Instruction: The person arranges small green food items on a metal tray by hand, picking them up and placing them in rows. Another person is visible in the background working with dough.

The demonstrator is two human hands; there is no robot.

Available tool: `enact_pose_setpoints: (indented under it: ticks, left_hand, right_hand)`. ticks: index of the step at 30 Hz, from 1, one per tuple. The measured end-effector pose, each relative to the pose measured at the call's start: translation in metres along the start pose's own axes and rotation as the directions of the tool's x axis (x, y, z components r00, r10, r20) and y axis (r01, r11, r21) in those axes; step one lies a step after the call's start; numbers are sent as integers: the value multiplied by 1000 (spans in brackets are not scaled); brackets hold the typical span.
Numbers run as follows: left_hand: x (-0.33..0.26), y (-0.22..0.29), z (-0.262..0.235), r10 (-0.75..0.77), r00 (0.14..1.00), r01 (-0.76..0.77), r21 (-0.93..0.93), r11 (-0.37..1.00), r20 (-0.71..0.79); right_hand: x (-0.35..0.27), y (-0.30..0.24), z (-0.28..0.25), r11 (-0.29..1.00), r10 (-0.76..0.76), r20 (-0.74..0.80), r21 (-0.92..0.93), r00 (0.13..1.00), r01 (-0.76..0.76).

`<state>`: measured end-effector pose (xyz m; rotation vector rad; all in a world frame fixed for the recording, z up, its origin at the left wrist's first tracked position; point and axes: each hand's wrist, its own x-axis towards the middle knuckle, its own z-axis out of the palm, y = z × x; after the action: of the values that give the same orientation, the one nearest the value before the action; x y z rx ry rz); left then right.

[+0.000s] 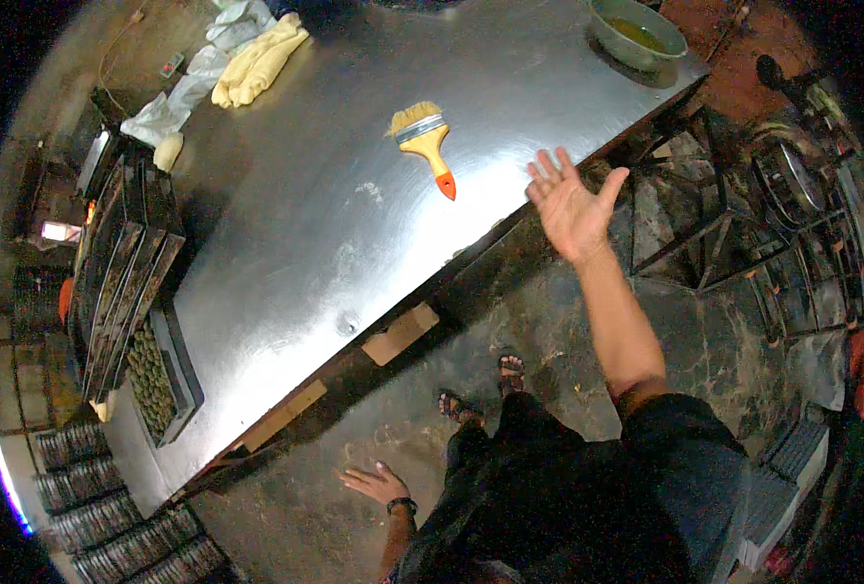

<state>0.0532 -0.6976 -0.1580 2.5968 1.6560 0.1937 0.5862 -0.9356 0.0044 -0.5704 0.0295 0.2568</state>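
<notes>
A wide paintbrush (428, 144) with pale bristles, a metal band and a yellow handle with an orange tip lies on the shiny metal table (286, 214). My right hand (575, 209) is raised by the table's near edge, palm up and fingers spread, holding nothing. The brush lies to its left, apart from it. Low at my left side, my left hand (377, 482) hangs over the floor with its fingers stretched out, a dark band on the wrist. It touches nothing.
A green bowl (638, 37) of yellowish liquid stands at the table's far right corner. Yellow cloth (260, 60) lies at the far left. Dark trays (130, 263) are stacked on the left, above a tray of small round pieces (149, 380). Metal frames (695, 229) stand at right.
</notes>
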Motion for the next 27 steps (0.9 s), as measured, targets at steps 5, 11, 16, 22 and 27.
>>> enact_pose_setpoints:
  ticks: [5,11,16,22,27]
  left_hand:
    - [-70,-55,5,-125,986,101,200,975,108]
    - [-99,-46,-33,-303,910,212,310,927,283]
    - [-98,-43,-34,-398,814,224,405,887,423]
    - [-55,-20,-14,-400,862,292,338,895,313]
    - [-50,-47,23,-278,840,119,341,932,466]
  right_hand:
    - [53,24,-32,-317,-573,582,-806,576,499]
    - [82,52,-70,-633,-461,762,-641,454,434]
    - [49,72,-112,-601,-338,661,-700,670,387]
    - [-45,71,-139,-706,-142,300,-699,943,116]
    - [-6,19,-77,-687,-220,464,-698,858,202]
